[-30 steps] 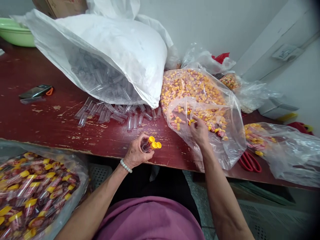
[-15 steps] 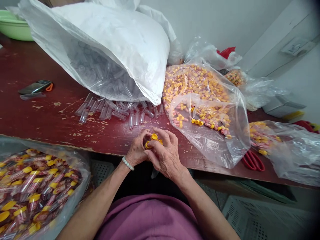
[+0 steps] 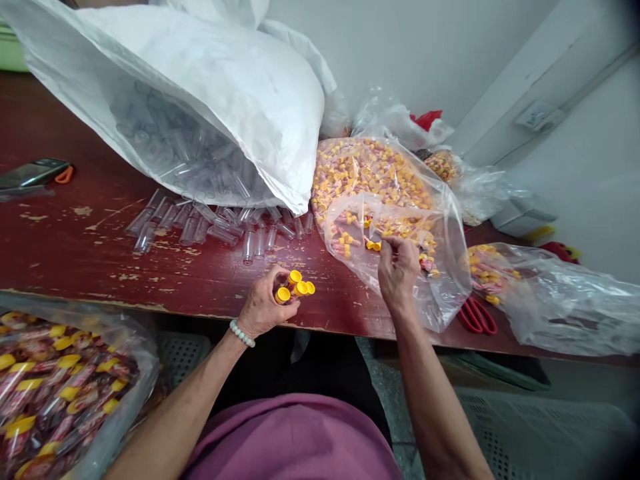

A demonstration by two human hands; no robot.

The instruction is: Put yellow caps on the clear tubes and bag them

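A clear bag (image 3: 144,363) packed with filled, yellow-capped tubes bulges in front of and below the white sack (image 3: 260,87), whose open mouth shows a heap of clear tubes. A dark handheld device (image 3: 35,175) with an orange loop lies left of the sack on a worn red table (image 3: 90,267). Loose clear tubes (image 3: 188,231) spill just under the sack's mouth. In front of the sack, a left hand (image 3: 261,303) wearing a beaded bracelet (image 3: 242,333) curls around a bunch of four yellow caps (image 3: 301,288). Right of the sack, a right hand (image 3: 401,270) works at a transparent bag (image 3: 445,267) of yellow-topped pieces (image 3: 363,167), fingertips drawn close together; whether they pinch anything cannot be told. Red-handled scissors (image 3: 477,317) lie farther right of the sack.
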